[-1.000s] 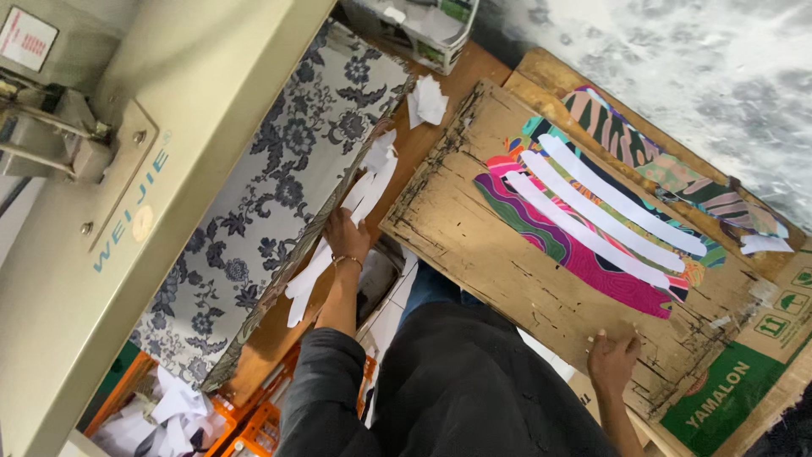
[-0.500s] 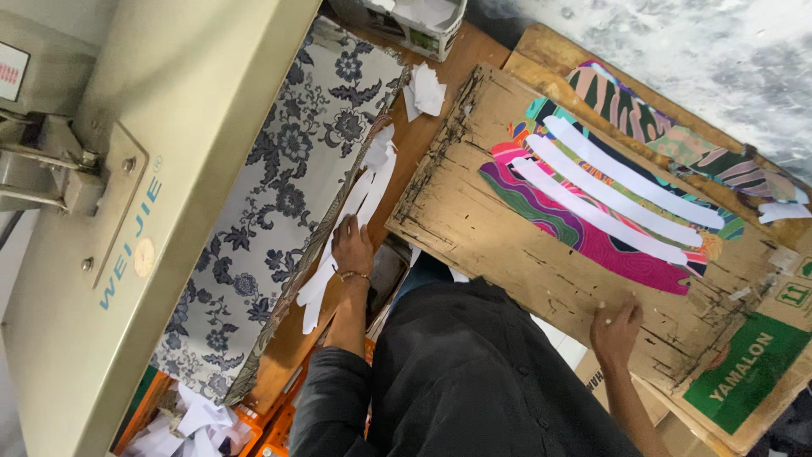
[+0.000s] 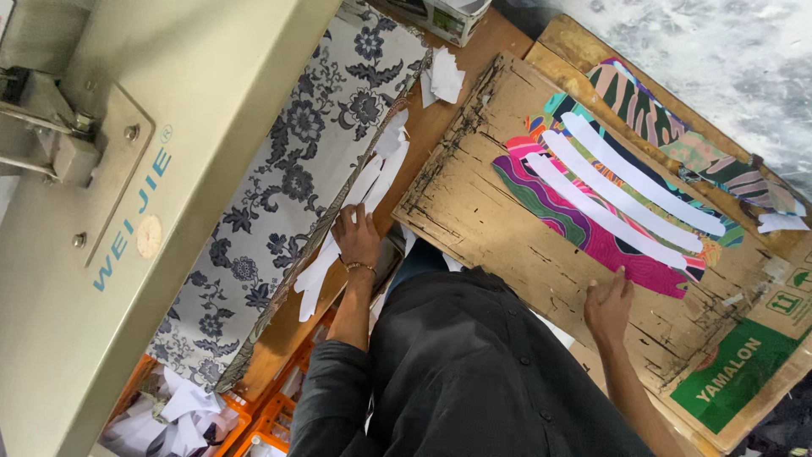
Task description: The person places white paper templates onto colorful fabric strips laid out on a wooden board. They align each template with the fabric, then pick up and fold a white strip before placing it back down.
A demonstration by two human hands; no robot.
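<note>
- The left hand (image 3: 356, 239) reaches forward from a dark sleeve, a thin bracelet at the wrist, palm down on the wooden table (image 3: 440, 118).
- The right hand (image 3: 609, 306) stretches out on a bare forearm to the near edge of the worn cardboard board (image 3: 474, 211).
- The left hand works in a narrow strip of table between the floral cloth (image 3: 288, 195) and the board's frayed edge; the board's bare middle lies open between the two hands.
- The left hand lies flat, fingers loosely spread, pressing on the white paper strips (image 3: 364, 190) that run along the cloth's edge.
- The right hand is half open, fingers together, its fingertips just touching the colourful patterned fabric (image 3: 592, 237), which carries more white strips (image 3: 626, 190).
</note>
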